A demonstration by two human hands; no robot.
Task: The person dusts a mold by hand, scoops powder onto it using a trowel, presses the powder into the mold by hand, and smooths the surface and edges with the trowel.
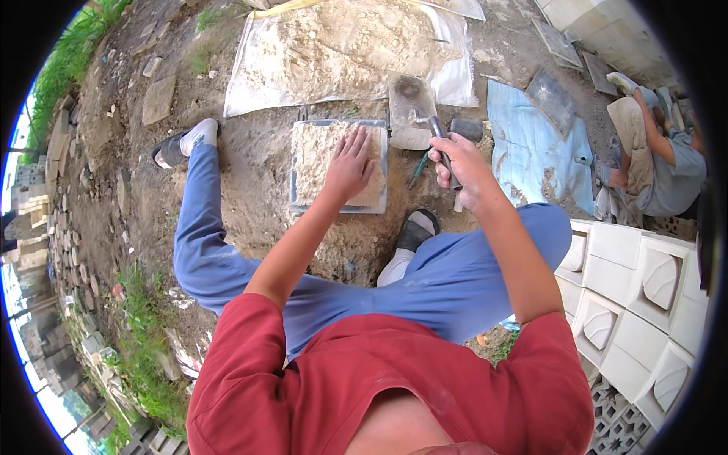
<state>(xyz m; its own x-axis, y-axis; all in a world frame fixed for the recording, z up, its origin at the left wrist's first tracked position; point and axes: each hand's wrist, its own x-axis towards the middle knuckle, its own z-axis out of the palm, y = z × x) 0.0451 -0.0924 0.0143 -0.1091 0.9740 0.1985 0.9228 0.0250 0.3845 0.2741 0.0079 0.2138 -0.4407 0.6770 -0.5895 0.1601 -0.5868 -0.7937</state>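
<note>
From my remote seat I see the left hand point(353, 155) palm down near the centre of the frame, its fingers straight and slightly parted; it presses no tool, resting on pale crumbly mix point(312, 155) in a square grey-rimmed mould point(384, 182); just right of it, the right hand point(459, 168) is wrapped round a dark-handled tool point(435, 127), its bent metal neck at a stained grey plate point(409, 85); whether the two join, I cannot tell; beside them lie a black cylinder point(465, 129) and a green-handled tool point(418, 170); at the top of the frame, a sandy heap point(334, 53) covers a white sheet point(254, 85); toward the upper right, a blue sheet point(519, 163) bears a dark slab point(551, 100); a co-worker point(671, 178) sits at the right edge, above white moulded blocks point(613, 246) at lower right.
</note>
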